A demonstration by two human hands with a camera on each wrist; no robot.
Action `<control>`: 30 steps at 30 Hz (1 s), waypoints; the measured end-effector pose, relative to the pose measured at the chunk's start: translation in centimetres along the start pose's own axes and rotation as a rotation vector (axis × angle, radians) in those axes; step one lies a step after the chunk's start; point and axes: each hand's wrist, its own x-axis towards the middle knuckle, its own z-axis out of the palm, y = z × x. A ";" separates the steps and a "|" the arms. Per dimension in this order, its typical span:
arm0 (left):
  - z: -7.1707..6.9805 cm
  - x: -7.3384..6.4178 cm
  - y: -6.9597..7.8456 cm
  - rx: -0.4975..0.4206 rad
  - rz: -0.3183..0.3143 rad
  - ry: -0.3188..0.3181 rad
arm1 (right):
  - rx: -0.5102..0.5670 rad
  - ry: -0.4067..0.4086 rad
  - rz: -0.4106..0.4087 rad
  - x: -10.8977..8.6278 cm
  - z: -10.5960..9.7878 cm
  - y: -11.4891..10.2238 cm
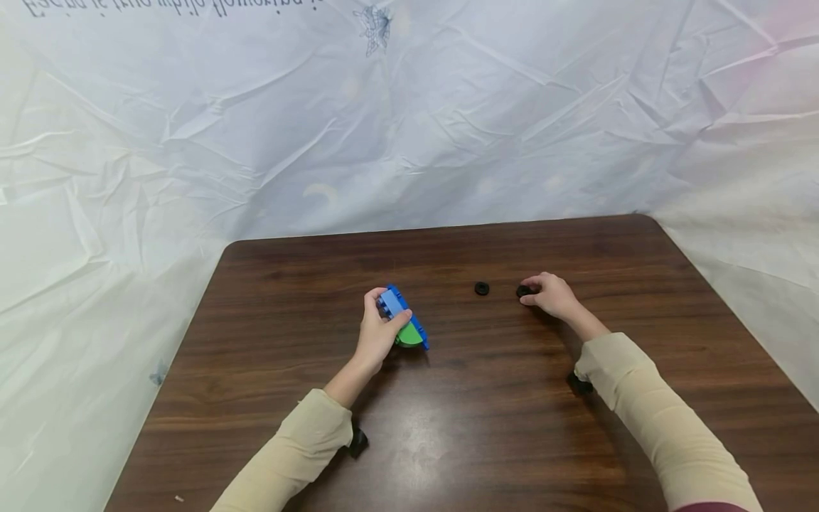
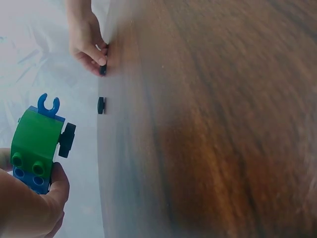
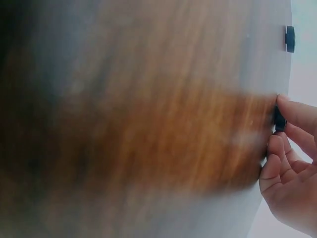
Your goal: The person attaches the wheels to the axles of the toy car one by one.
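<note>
Gripped by my left hand point(image 1: 373, 340) is a small toy car point(image 1: 408, 336) made of blue and green building bricks, tilted above the table. The left wrist view shows its curved green brick point(image 2: 37, 134), a blue clip point(image 2: 48, 110) at one end and a black wheel point(image 2: 67, 141) on one side. Farther right, my right hand point(image 1: 554, 294) pinches a loose black wheel point(image 3: 280, 120) between thumb and fingers at the tabletop. Another black wheel point(image 1: 482, 288) lies flat on the table, to the left of that hand. My left fingers hide part of the car.
The brown wood-grain table point(image 1: 448, 398) has rounded far corners. Wrinkled pale sheeting point(image 1: 409, 142) hangs behind and beside it. A tiny pale scrap point(image 1: 179, 498) lies near the front left. Dark wrist devices point(image 1: 358, 441) sit under both sleeves.
</note>
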 end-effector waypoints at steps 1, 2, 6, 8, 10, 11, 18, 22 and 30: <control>0.0 0.0 0.0 0.002 -0.002 0.000 | -0.001 0.001 0.002 0.0 0.0 0.0; 0.0 0.0 0.0 0.004 -0.003 0.001 | 0.000 0.003 0.005 0.0 0.0 0.0; 0.0 0.0 0.0 0.006 -0.009 0.005 | -0.003 0.003 0.005 0.1 0.1 0.1; 0.1 0.0 0.1 0.006 -0.010 0.008 | 0.010 -0.003 0.007 0.1 0.1 0.1; 0.1 0.0 0.0 0.004 -0.010 0.010 | 0.035 -0.010 0.010 0.1 0.0 0.1; 0.1 0.0 0.0 0.003 -0.011 0.011 | 0.052 -0.013 0.014 0.1 0.0 0.1; 0.1 0.1 -0.1 -0.010 -0.014 -0.001 | 0.121 -0.006 0.006 -0.3 -0.2 -0.5; 0.2 0.1 -0.1 -0.012 -0.017 0.000 | 0.135 0.018 -0.027 -0.6 -0.4 -1.1; 0.5 0.1 0.1 0.003 -0.022 0.012 | 0.195 0.057 -0.103 -1.5 -0.8 -3.8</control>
